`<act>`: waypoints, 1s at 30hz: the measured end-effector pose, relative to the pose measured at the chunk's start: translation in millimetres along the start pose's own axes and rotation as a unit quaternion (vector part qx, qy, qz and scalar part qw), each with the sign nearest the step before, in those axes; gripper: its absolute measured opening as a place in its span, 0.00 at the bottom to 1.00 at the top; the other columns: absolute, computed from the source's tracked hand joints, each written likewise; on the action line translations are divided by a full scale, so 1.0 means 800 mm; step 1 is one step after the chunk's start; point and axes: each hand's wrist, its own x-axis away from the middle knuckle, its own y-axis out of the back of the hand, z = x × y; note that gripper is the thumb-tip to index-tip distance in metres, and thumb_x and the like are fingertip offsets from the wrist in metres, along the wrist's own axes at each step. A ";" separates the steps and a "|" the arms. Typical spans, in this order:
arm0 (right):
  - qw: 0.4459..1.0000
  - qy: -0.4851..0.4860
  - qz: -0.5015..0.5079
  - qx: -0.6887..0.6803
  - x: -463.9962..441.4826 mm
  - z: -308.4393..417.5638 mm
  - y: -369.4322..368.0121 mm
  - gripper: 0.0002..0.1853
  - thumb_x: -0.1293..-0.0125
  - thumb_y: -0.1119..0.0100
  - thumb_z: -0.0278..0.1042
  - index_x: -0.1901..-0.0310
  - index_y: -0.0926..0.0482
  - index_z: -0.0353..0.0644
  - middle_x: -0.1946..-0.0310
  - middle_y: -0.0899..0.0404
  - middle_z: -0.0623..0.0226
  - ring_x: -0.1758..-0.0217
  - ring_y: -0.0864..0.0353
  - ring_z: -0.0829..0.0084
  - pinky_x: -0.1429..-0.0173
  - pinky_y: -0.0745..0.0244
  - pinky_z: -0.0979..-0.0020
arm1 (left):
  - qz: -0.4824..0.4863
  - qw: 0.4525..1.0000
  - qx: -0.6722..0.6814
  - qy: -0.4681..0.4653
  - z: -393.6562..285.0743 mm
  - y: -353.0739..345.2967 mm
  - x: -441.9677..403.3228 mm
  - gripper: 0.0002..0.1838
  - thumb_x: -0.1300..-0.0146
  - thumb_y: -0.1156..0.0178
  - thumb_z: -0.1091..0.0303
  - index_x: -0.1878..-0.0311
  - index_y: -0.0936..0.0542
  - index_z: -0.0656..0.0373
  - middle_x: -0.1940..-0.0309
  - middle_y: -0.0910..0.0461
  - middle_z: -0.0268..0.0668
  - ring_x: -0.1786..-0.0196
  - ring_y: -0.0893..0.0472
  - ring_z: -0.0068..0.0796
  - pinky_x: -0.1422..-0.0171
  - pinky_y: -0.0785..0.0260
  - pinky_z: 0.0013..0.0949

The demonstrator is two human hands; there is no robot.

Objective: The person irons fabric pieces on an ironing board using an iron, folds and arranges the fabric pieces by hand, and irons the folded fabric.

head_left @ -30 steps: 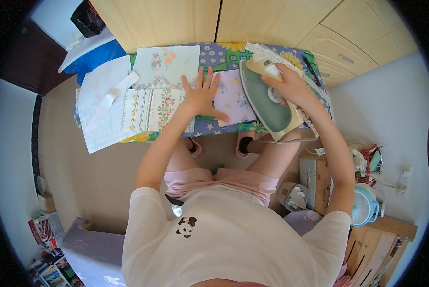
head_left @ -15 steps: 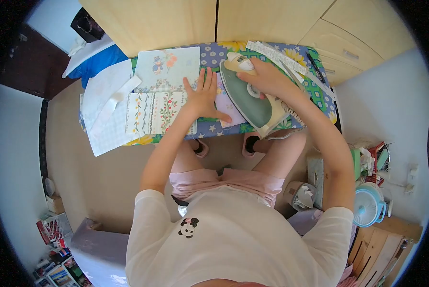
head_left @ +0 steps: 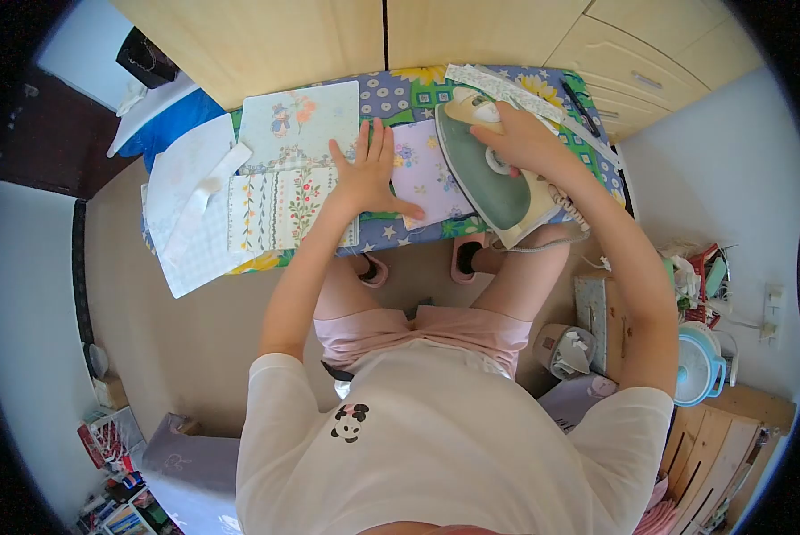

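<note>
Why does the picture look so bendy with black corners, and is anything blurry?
Head view: probably a very wide lens, as the drawers slant and bow near the edge while the corners go black; also in the head view, the iron, left hand and right hand look fairly clear, but the small clutter at lower left is too soft to make out.
</note>
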 end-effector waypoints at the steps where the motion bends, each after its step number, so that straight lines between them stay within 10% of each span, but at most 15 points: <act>1: 1.000 0.000 -0.004 0.008 0.000 -0.005 0.000 0.27 0.39 0.47 0.50 0.51 0.32 0.31 0.77 0.21 0.56 0.86 0.24 0.70 0.78 0.28 0.69 | 0.000 1.000 0.001 0.000 0.000 0.000 0.000 0.79 0.80 0.38 0.21 0.32 0.59 0.72 0.30 0.66 0.56 0.27 0.67 0.49 0.40 0.77 0.76; 30: 0.999 0.029 0.012 -0.026 -0.004 0.039 -0.015 0.27 0.39 0.48 0.50 0.51 0.33 0.30 0.76 0.21 0.56 0.86 0.24 0.70 0.78 0.28 0.70 | -0.009 1.000 0.002 -0.007 0.002 -0.004 0.002 0.77 0.80 0.39 0.21 0.31 0.57 0.67 0.30 0.66 0.55 0.27 0.67 0.49 0.40 0.77 0.77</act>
